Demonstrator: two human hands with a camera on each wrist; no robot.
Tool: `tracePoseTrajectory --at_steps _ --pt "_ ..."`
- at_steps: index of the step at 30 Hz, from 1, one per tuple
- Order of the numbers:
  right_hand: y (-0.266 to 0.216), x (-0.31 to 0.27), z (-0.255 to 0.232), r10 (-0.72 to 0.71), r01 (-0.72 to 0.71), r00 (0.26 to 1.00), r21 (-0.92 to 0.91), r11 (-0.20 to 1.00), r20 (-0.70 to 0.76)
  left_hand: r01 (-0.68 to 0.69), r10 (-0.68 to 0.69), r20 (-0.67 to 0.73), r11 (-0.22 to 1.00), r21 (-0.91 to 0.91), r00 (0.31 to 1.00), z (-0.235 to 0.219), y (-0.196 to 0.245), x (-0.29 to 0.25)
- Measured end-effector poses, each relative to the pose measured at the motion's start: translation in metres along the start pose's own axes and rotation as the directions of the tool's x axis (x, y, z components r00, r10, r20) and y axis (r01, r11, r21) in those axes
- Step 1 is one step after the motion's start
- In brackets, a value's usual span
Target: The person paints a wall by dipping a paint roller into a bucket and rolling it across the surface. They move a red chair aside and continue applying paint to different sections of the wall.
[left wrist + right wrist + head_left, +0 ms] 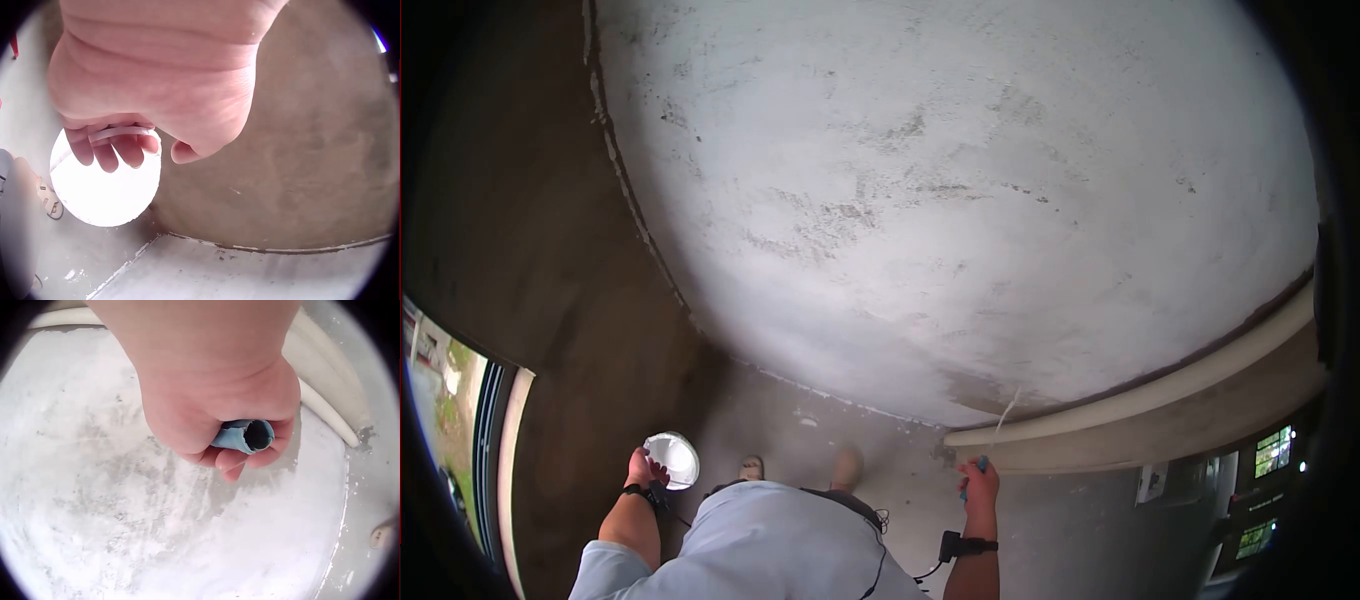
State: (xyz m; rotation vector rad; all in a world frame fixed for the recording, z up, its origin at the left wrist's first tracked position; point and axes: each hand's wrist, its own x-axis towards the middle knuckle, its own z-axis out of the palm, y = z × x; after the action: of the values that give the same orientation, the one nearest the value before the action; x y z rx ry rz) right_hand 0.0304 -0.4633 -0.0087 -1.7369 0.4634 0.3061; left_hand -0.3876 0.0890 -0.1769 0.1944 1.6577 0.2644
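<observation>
My left hand (640, 468) grips the thin handle (119, 132) of a white bucket (106, 194), fingers curled around it. The bucket hangs low at my left side, its inside bright white in the left wrist view. Out to my right, my right hand (981, 484) holds a tool by its blue tubular handle (240, 437), whose hollow end shows in the right wrist view. A thin pale rod (1006, 415) runs from that hand toward the wall (920, 230), which is coated unevenly in white with grey patches. The tool's far end is too small to make out.
A brown wall (550, 220) meets the white one at the left corner, with a window (450, 400) in it. A pale ledge (1140, 405) curves along the right. Grey floor (800, 400) lies around my feet (849, 466).
</observation>
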Motion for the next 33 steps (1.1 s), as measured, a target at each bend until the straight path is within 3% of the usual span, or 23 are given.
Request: tracePoseTrajectory --at_steps 1,3,4,5,6,9,13,15,16,18,19,22,24,25,27,28,30,31,33 --pt "-0.011 -0.018 0.012 -0.009 0.009 1.000 -0.009 1.000 0.003 0.017 -0.017 0.018 1.000 0.022 1.000 -0.004 0.006 0.014" --pt "-0.028 -0.055 0.036 -0.001 0.024 0.996 -0.239 0.971 0.092 0.025 -0.027 0.065 0.999 0.021 0.998 -0.020 0.020 0.050" --pt "-0.020 -0.058 0.044 -0.011 0.033 0.996 -0.244 0.969 0.091 0.003 -0.009 0.084 0.997 0.080 0.996 -0.025 0.028 0.064" --pt "-0.004 -0.055 0.048 -0.216 0.243 0.970 -0.449 0.860 0.111 -0.018 0.004 0.103 0.990 0.136 0.995 -0.030 0.029 0.075" --pt "-0.002 -0.061 0.057 -0.401 0.417 0.899 -0.623 0.661 0.176 -0.017 -0.002 0.112 0.987 0.163 0.994 -0.032 0.035 0.068" --pt "-0.014 -0.093 0.090 -0.410 0.392 0.905 -0.604 0.694 0.115 -0.064 0.007 0.166 0.938 0.340 0.986 -0.046 0.045 0.079" --pt "-0.010 -0.099 0.110 -0.500 0.499 0.855 -0.478 0.723 0.137 -0.101 0.051 0.143 0.925 0.367 0.988 -0.070 0.032 0.087" --pt "-0.015 -0.091 0.114 -0.587 0.573 0.784 -0.599 0.560 0.201 -0.124 0.068 0.153 0.910 0.396 0.986 -0.086 0.023 0.085" --pt "-0.019 -0.086 0.115 -0.596 0.588 0.773 -0.597 0.545 0.217 -0.105 0.058 0.133 0.919 0.379 0.989 -0.094 0.019 0.085" --pt "-0.034 -0.086 0.124 -0.748 0.659 0.582 -0.723 0.205 0.319 -0.085 0.043 0.135 0.942 0.326 0.990 -0.118 0.006 0.104" --pt "-0.038 -0.082 0.129 -0.752 0.675 0.565 -0.714 0.184 0.340 -0.069 0.031 0.136 0.955 0.287 0.990 -0.128 0.001 0.113" --pt "-0.050 -0.067 0.152 -0.725 0.722 0.549 -0.674 0.160 0.416 -0.065 0.038 0.112 0.967 0.246 0.993 -0.149 -0.015 0.110" --pt "-0.058 -0.066 0.173 -0.519 0.568 0.804 -0.629 0.530 0.289 -0.057 0.039 0.095 0.979 0.197 0.995 -0.172 -0.036 0.137" --pt "-0.053 -0.053 0.178 -0.522 0.589 0.791 -0.623 0.515 0.317 -0.054 0.045 0.063 0.989 0.136 0.997 -0.182 -0.048 0.147" --pt "-0.044 -0.024 0.195 -0.700 0.735 0.619 -0.577 0.356 0.357 -0.051 0.050 0.025 0.998 0.046 0.998 -0.193 -0.067 0.155" --pt "-0.045 -0.016 0.204 -0.702 0.753 0.602 -0.562 0.342 0.380 -0.031 0.031 0.001 0.999 0.010 1.000 -0.201 -0.077 0.156" --pt "-0.062 -0.036 0.231 -0.503 0.645 0.764 -0.517 0.563 0.405 -0.071 0.062 -0.099 0.993 -0.089 0.993 -0.208 -0.095 0.155" --pt "-0.065 -0.031 0.241 -0.501 0.659 0.752 -0.507 0.556 0.428 -0.073 0.060 -0.110 0.991 -0.112 0.992 -0.214 -0.108 0.157" --pt "-0.069 -0.026 0.262 -0.285 0.541 0.793 -0.405 0.737 0.539 -0.157 0.106 -0.242 0.967 -0.201 0.964 -0.223 -0.123 0.149"
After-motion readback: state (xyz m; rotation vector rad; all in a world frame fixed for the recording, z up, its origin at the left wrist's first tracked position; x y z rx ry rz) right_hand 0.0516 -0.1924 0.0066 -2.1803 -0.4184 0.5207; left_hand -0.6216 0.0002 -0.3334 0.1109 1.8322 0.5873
